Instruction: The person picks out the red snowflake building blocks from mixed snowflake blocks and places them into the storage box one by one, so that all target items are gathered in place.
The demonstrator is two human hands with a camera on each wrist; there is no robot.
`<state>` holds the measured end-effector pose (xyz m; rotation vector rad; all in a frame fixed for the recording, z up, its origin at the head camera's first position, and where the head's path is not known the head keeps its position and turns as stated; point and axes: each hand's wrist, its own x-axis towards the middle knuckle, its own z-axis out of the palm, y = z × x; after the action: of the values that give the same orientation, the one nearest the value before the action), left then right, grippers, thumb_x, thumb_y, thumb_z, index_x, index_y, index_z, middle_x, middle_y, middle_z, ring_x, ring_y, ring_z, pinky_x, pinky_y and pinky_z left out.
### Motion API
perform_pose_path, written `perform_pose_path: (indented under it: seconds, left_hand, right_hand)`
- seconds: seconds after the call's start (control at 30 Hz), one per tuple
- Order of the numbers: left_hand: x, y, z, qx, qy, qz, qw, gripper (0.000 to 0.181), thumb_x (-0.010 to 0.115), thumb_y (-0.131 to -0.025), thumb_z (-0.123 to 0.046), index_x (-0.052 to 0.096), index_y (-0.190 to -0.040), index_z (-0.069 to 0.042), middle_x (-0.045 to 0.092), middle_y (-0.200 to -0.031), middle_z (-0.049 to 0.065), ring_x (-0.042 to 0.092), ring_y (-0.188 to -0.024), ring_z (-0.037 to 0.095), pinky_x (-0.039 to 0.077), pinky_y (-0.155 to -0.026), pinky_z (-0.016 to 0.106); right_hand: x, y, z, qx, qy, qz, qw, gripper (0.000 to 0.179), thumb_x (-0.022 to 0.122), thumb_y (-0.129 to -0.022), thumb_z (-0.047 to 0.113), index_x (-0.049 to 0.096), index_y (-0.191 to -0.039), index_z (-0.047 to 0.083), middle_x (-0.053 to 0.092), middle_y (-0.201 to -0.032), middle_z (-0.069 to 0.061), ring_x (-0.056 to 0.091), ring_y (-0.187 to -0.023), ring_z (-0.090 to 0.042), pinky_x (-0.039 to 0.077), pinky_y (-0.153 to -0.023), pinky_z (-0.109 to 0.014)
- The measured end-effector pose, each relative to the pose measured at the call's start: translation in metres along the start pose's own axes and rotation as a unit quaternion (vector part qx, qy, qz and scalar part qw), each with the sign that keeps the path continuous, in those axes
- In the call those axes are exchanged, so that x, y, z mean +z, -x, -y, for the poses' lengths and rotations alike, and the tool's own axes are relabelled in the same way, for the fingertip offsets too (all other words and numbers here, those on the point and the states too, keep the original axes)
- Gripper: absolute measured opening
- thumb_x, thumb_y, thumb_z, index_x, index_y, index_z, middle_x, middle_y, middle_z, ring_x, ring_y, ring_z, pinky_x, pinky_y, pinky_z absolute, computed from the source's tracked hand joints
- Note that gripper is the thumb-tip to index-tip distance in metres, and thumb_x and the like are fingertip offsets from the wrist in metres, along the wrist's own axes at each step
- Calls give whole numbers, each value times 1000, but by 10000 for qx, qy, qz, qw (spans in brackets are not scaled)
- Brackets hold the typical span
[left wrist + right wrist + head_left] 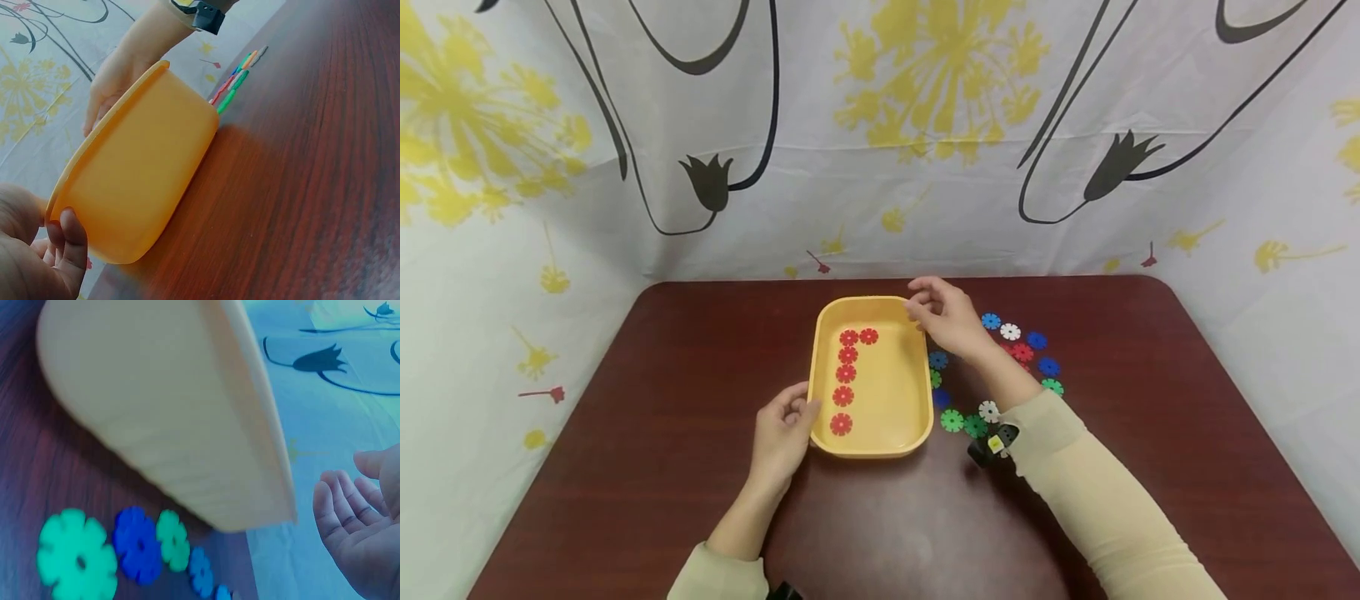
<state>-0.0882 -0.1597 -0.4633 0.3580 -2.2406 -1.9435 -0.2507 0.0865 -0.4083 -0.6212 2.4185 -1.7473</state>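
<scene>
Left hand pinching the yellow tray by its rim; right hand empty, fingers loosely bent; tray between the two. A level, steady hold should keep the red discs inside aligned.

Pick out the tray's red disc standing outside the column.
The notched red disc right of the column's far end; the other five form the column.

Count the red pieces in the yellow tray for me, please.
6. In the yellow tray, five red pieces form a column near its left side; the sixth piece lies right of the column's far end. None seems hidden.
</scene>
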Motion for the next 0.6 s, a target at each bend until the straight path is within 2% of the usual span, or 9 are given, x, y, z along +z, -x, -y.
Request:
perform_pose_path:
  seconds: [0.23, 0.47, 0.6]
  left_hand:
    - [0, 0, -1, 4, 0, 2, 10000, 31, 65, -97, -8, 66, -126, 1, 57, -83, 8, 49, -61, 8, 46, -52, 19]
    - [0, -1, 0, -26, -24, -34, 10000, 31, 65, -97, -8, 65, -127, 1, 57, -84, 8, 51, -62, 8, 47, -52, 20]
    - [1, -2, 0, -22, -65, -66, 10000, 31, 65, -97, -8, 66, -127, 1, 57, -84, 8, 51, -61, 9, 47, -51, 20]
  right_hand:
    - [-17, 7, -14, 82, 114, -80, 9999, 33, 60, -103, 17, 57, -132, 1, 65, -111, -23, 66, -94, -34, 59, -82, -48]
    - [-32, 14, -25, 139, 219, -189, 9995, 32, 61, -103, 19, 58, -130, 1, 64, -111, -25, 65, -97, -40, 56, -85, -57]
    - [-42, 18, -31, 214, 505, -246, 9982, 33, 60, -103, 22, 59, -130, 2, 65, -111, -22, 63, -96, -43, 58, -80, -51]
